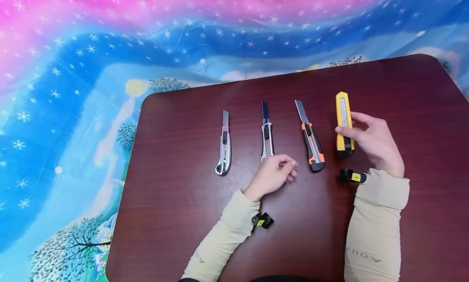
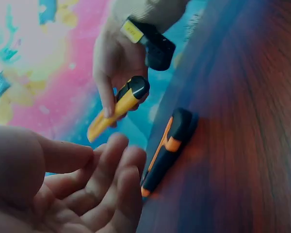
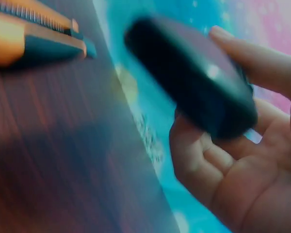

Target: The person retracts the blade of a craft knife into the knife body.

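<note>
My right hand [image 1: 381,143] holds a yellow utility knife [image 1: 343,111] between thumb and fingers. No blade juts from its pointed far end; the black butt [image 3: 203,87] fills much of the right wrist view. My left hand [image 1: 272,174] holds nothing, its fingers loosely bent with the thumb near the index finger in the left wrist view. It covers the lower end of a silver-and-black utility knife [image 1: 267,135] with a dark blade out. Between the hands lies an orange-and-black utility knife [image 1: 314,149], blade out. Left of them is a slim silver utility knife [image 1: 225,151], also blade out.
The dark red-brown table [image 1: 176,200] has rounded corners. Behind it and to the left hangs a pink and blue cloth [image 1: 110,42] with snowflakes and trees. A small black camera with a yellow label sits at each wrist, by the beige sleeves [image 1: 377,225].
</note>
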`<state>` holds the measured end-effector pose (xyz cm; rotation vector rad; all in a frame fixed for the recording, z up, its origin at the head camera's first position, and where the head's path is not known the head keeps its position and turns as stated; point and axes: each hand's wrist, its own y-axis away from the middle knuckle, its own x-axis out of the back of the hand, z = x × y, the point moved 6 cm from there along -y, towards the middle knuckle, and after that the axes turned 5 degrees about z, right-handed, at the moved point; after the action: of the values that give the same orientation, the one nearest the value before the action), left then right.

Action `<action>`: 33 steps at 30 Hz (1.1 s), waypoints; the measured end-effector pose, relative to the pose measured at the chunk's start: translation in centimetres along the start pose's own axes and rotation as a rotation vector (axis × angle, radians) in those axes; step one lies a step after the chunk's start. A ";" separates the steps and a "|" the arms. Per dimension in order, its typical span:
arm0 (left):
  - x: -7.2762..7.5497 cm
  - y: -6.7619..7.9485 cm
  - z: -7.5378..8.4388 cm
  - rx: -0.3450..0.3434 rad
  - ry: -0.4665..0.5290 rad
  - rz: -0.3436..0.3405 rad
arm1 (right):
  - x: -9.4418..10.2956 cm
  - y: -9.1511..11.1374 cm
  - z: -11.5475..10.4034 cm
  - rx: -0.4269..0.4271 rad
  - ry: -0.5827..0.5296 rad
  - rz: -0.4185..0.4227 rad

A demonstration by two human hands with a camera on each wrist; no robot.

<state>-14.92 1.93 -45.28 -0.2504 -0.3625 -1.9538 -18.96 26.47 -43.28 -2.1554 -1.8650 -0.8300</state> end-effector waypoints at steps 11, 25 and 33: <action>-3.5 -3.2 2.0 -0.077 -0.494 0.197 | 1.2 -0.4 2.3 0.035 0.246 0.029; -6.7 -6.0 1.8 0.087 -0.744 0.291 | -0.4 -1.2 2.7 0.024 0.332 -0.018; -6.8 -6.6 1.8 0.068 -0.783 0.308 | -0.4 -1.5 2.4 0.040 0.381 0.072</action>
<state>-18.26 10.86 -46.81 -0.9742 -0.8369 -1.4701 -19.69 27.53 -45.82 -1.8668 -1.5904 -1.0875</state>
